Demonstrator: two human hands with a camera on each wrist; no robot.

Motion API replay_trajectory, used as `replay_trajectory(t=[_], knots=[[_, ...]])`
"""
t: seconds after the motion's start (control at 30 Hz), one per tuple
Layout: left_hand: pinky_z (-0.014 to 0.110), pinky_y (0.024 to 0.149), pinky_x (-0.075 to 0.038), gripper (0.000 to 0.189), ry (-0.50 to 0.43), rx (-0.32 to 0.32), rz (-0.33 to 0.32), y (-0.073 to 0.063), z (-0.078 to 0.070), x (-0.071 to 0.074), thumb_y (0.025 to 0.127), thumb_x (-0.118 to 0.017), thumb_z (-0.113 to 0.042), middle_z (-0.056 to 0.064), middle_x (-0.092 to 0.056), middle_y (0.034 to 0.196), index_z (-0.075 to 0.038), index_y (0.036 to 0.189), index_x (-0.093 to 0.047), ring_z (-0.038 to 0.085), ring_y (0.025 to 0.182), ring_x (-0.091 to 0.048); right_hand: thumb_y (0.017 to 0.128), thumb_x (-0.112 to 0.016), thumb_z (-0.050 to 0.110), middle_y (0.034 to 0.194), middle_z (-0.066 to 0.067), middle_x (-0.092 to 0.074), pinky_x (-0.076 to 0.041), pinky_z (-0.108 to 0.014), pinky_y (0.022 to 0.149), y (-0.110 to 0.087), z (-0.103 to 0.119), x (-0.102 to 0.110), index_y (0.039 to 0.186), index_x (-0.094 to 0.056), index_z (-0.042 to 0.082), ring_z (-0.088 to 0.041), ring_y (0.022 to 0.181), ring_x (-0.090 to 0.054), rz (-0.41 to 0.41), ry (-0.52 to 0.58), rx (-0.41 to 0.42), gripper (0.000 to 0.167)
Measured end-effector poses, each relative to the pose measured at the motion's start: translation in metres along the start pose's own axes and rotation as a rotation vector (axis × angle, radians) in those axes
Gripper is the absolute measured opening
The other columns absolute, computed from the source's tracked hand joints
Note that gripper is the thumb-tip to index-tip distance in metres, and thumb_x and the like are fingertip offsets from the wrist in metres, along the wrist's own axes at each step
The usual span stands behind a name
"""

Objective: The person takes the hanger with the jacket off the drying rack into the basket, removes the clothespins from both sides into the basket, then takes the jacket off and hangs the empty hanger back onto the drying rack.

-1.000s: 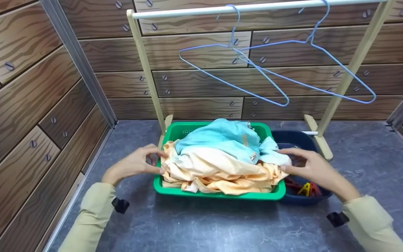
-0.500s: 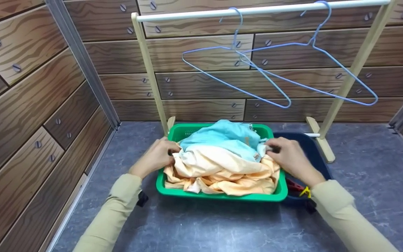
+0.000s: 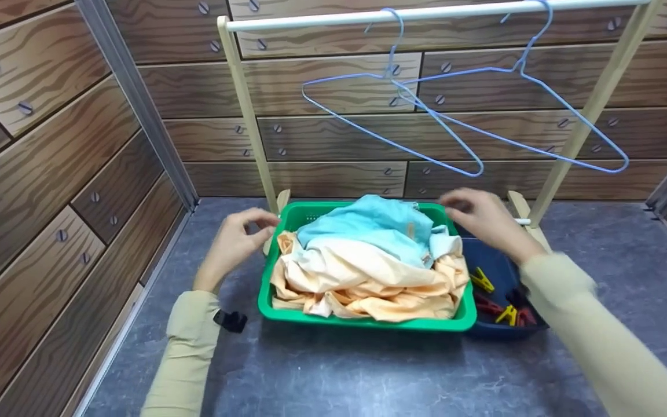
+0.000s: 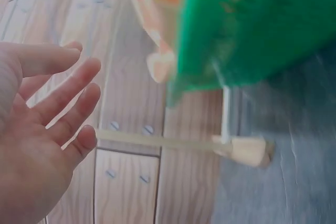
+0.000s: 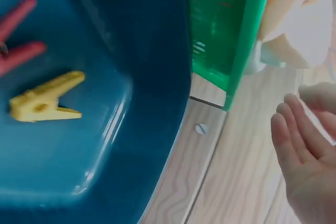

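A green basket (image 3: 368, 325) stands mid-floor, heaped with rumpled clothes. On top of the heap lies a turquoise garment (image 3: 368, 223), with a cream and peach garment (image 3: 362, 272) in front of and below it. My left hand (image 3: 235, 240) hovers beside the basket's left rim, fingers loosely bent and holding nothing. In the left wrist view its fingers (image 4: 73, 111) are spread apart from the basket. Over the basket's back right corner is my right hand (image 3: 484, 220), also holding nothing. Its fingers (image 5: 299, 129) look relaxed in the right wrist view.
A dark blue basin (image 3: 493, 255) with red and yellow clothes pegs sits against the basket's right side; one yellow peg (image 5: 44, 98) lies on its bottom. Behind stands a drying rack (image 3: 310, 22) with two blue wire hangers (image 3: 391, 162). Wood-patterned panels (image 3: 206, 92) surround the floor.
Both hands first moved in and gripped the edges of the heap, tucking the overhanging cloth at the right into the basket. Now they have let go and moved apart, the right one rearward.
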State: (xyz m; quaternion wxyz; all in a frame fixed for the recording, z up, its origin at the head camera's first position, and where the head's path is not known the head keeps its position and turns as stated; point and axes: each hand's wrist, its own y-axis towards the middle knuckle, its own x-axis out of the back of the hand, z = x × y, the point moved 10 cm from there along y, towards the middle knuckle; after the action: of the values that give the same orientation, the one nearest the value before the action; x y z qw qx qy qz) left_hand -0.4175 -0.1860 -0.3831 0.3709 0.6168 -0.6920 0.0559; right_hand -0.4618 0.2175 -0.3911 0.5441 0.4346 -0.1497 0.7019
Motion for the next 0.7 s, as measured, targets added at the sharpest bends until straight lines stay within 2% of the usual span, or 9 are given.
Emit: replay_trajectory(t=[0.17,0.27,0.37,0.5,0.57,0.7], knots=[[0.036,0.070,-0.047,0.014,-0.026,0.027,-0.016,0.004,0.002,-0.009,0.094,-0.068,-0.017,-0.002,-0.067,0.098,-0.017,0.107,-0.074,0.019,0.086,-0.058,0.100,-0.060,0.024,0.143,-0.013,-0.051,-0.038,-0.055,0.102,0.044,0.001,-0.033,0.141,-0.054,0.014,-0.035,0.129,-0.047,0.182,-0.052,-0.013,0.042],[0.036,0.073,-0.047,0.017,-0.030,0.046,-0.018,0.006,0.012,-0.015,0.093,-0.069,-0.018,-0.001,-0.066,0.099,-0.015,0.110,-0.073,0.018,0.090,-0.058,0.101,-0.058,0.024,0.143,-0.014,-0.050,-0.037,-0.054,0.103,0.058,0.003,-0.053,0.143,-0.051,0.013,-0.035,0.130,-0.045,0.274,-0.072,-0.027,0.044],[0.039,0.078,-0.047,0.023,-0.055,0.065,-0.024,0.006,0.023,-0.015,0.092,-0.071,-0.018,0.005,-0.066,0.103,-0.010,0.113,-0.072,0.021,0.095,-0.059,0.100,-0.059,0.020,0.141,-0.014,-0.052,-0.038,-0.052,0.103,0.064,0.008,-0.066,0.142,-0.053,0.011,-0.034,0.129,-0.047,0.321,-0.085,-0.039,0.043],[0.043,0.087,-0.046,0.028,-0.116,0.115,-0.025,0.006,0.050,-0.011,0.092,-0.072,-0.016,0.012,-0.067,0.108,-0.004,0.116,-0.070,0.024,0.099,-0.060,0.097,-0.064,0.018,0.134,-0.015,-0.057,-0.037,-0.053,0.103,0.070,0.014,-0.070,0.134,-0.061,0.010,-0.036,0.126,-0.047,0.292,-0.145,-0.008,0.038],[0.043,0.090,-0.046,0.028,-0.149,0.146,-0.038,0.006,0.067,-0.011,0.091,-0.072,-0.017,0.010,-0.068,0.108,-0.004,0.116,-0.070,0.024,0.100,-0.060,0.096,-0.065,0.014,0.128,-0.015,-0.060,-0.039,-0.053,0.101,0.075,0.016,-0.070,0.128,-0.065,0.009,-0.036,0.122,-0.050,0.252,-0.188,0.025,0.032],[0.042,0.092,-0.045,0.027,-0.214,0.167,-0.066,0.001,0.079,-0.013,0.091,-0.071,-0.014,0.012,-0.068,0.109,-0.002,0.115,-0.070,0.028,0.103,-0.060,0.094,-0.063,0.004,0.111,-0.014,-0.068,-0.048,-0.049,0.089,0.082,0.020,-0.066,0.112,-0.073,0.007,-0.034,0.105,-0.060,0.143,-0.236,0.073,0.020]])
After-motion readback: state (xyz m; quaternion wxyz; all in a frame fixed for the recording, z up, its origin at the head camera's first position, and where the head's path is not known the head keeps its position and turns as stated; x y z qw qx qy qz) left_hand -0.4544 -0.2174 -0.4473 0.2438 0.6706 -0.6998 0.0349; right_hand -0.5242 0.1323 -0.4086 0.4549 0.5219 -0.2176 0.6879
